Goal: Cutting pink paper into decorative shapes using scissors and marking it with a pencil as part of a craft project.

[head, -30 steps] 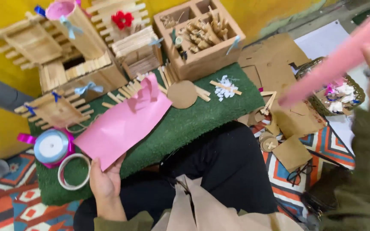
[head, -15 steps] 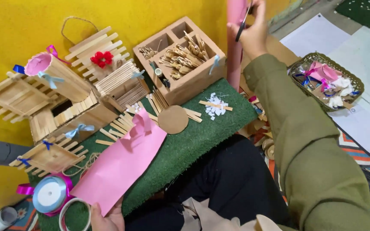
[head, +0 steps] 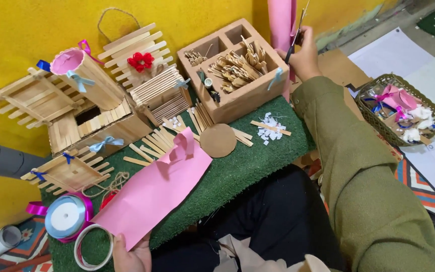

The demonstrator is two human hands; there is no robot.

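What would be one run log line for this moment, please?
left hand: holds pink paper sheet on green mat | right hand: holds scissors at pink paper roll

Pink paper sheet (head: pixel 152 194) flat on green mat, far end curled, scissors (head: pixel 296 31) upright

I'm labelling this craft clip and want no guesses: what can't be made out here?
Head view only:
- Left hand: cut off by the bottom edge.
- Scissors and pink roll: tops cut off by the top edge.
- Right hand: its grip is turned away.
- Basket: its contents are too small to tell.
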